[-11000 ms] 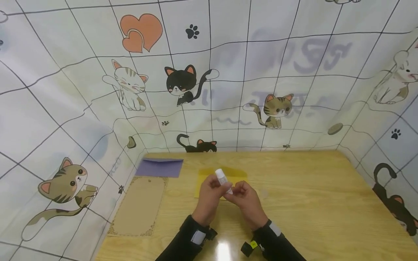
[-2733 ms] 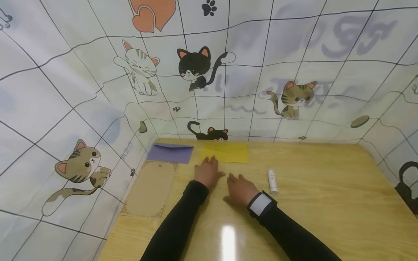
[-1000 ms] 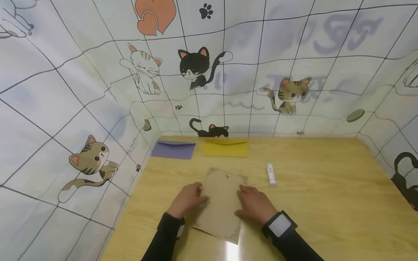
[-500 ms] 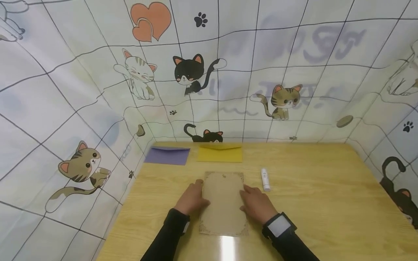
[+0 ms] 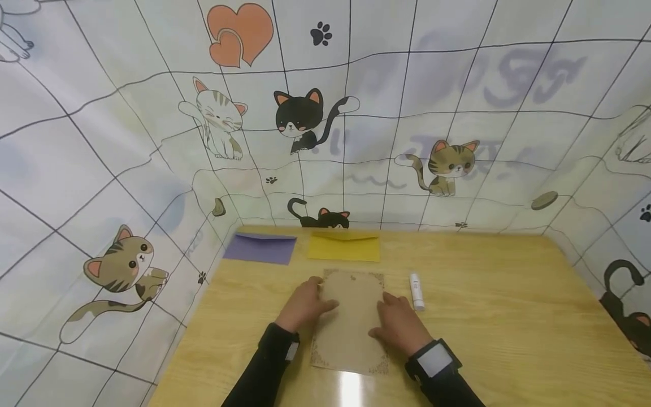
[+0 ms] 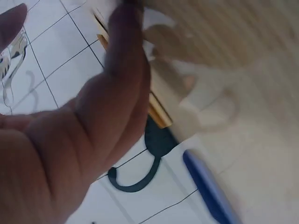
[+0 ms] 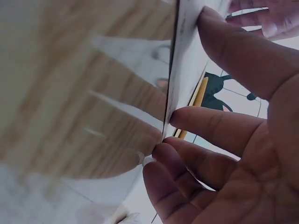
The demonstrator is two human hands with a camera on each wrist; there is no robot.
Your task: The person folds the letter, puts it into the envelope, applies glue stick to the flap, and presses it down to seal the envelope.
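A beige sheet of decorated paper (image 5: 351, 333) with ornate corners lies lengthwise in front of the person. My left hand (image 5: 305, 305) rests at its left edge, thumb over the paper. At the opposite edge, my right hand (image 5: 402, 325) touches the sheet with loosely bent fingers, thumb on its surface. In the right wrist view, the right hand's fingertips (image 7: 175, 116) meet the paper's edge (image 7: 184, 42). The left wrist view shows the left hand (image 6: 93, 112) from the side; its fingertips are largely out of sight.
Behind the sheet lie a purple envelope (image 5: 260, 249) and a yellow envelope (image 5: 344, 247). A white glue stick (image 5: 416, 291) lies right of the paper, close to the right hand. Cat-patterned cloth (image 5: 366, 73) encloses the wooden table (image 5: 498, 316) at the back and sides.
The beige paper has come from the left side to the middle and been turned straight. Earlier, both hands held the glue stick over the yellow envelope; both now lie farther off.
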